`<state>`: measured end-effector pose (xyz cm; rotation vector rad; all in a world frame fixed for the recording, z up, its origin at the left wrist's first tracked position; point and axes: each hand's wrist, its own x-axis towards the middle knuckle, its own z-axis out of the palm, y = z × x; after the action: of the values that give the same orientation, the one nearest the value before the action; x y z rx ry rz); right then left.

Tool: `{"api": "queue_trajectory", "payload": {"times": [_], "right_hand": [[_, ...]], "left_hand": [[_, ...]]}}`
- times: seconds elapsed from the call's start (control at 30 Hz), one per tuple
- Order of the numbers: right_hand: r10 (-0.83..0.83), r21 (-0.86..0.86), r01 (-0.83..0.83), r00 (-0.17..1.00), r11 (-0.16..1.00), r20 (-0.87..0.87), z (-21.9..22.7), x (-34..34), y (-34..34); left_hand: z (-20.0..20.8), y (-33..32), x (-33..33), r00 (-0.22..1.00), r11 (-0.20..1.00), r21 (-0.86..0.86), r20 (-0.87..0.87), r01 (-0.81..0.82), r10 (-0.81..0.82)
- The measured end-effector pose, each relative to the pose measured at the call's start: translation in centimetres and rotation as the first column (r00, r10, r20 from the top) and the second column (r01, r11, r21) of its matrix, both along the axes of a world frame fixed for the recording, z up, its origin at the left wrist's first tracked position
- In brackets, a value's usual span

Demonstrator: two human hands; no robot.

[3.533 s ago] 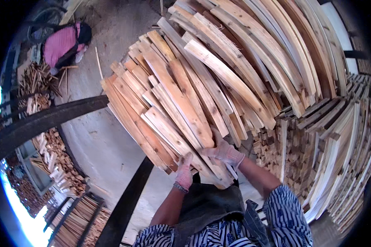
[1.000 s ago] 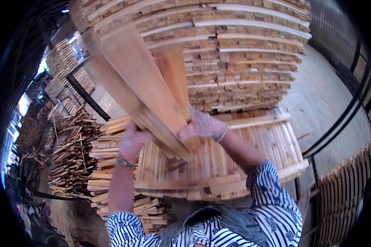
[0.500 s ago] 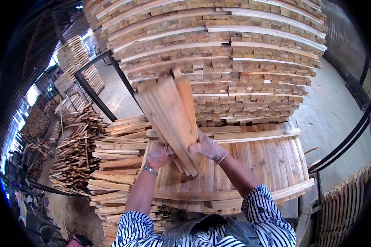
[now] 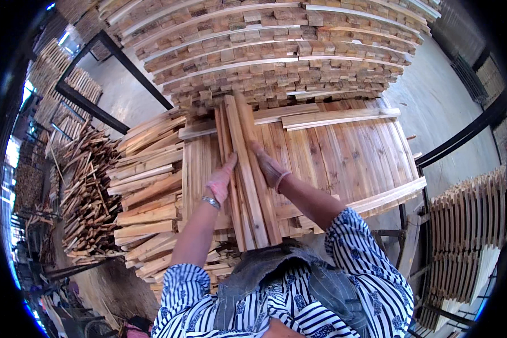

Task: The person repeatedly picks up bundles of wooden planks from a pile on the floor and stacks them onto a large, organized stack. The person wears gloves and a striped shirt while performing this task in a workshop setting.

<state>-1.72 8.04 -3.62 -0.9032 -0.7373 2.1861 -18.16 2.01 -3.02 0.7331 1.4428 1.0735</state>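
Observation:
A bundle of several narrow wooden planks [image 4: 248, 177] stands lengthwise over the left part of a layer of flat boards [image 4: 343, 149], its near end toward my body. My left hand [image 4: 222, 179] presses against the bundle's left side, a metal band at the wrist. On the other side, my right hand [image 4: 269, 164] lies along the rightmost plank, a pale glove cuff at its wrist. Between them the two hands clasp the planks. Some fingertips are hidden by the wood.
Behind the boards rises a tall stack of wood pieces [image 4: 225, 56]. Loose planks [image 4: 146, 188] are piled to the left, with a heap of scrap sticks [image 4: 87, 191] beyond. Cross strips [image 4: 341, 119] lie on the board layer. Black metal rails [image 4: 93, 107] stand at left and right.
The planks have come down from a raised, tilted position to lie over the boards, pointing more straight ahead. My hands have shifted to the bundle's two sides, and the view has tilted downward.

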Motion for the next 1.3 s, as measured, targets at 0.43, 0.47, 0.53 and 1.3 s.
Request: {"api": "queue_trajectory", "payload": {"times": [0.43,0.47,0.53,1.3], "right_hand": [[0.03,0.067,-0.054,0.947,0.996,0.32,-3.7,5.3,0.5],[0.048,0.067,-0.066,0.969,0.996,0.242,-3.9,5.8,1.0],[0.022,0.24,-0.114,0.934,0.964,0.357,-4.1,8.0,2.1],[-0.598,0.496,-0.667,0.093,0.556,0.796,0.6,-4.8,-3.9]], "left_hand": [[-1.9,0.9,-1.5,0.829,0.894,-0.115,-0.337,0.434,-0.446],[-2.0,1.1,-1.2,0.737,0.863,-0.176,-0.456,0.474,-0.498],[-2.4,1.2,-1.3,0.898,0.921,-0.178,-0.223,0.346,-0.38],[-5.3,-1.9,-10.4,0.984,0.999,-0.038,-0.177,-0.004,-0.003]]}}
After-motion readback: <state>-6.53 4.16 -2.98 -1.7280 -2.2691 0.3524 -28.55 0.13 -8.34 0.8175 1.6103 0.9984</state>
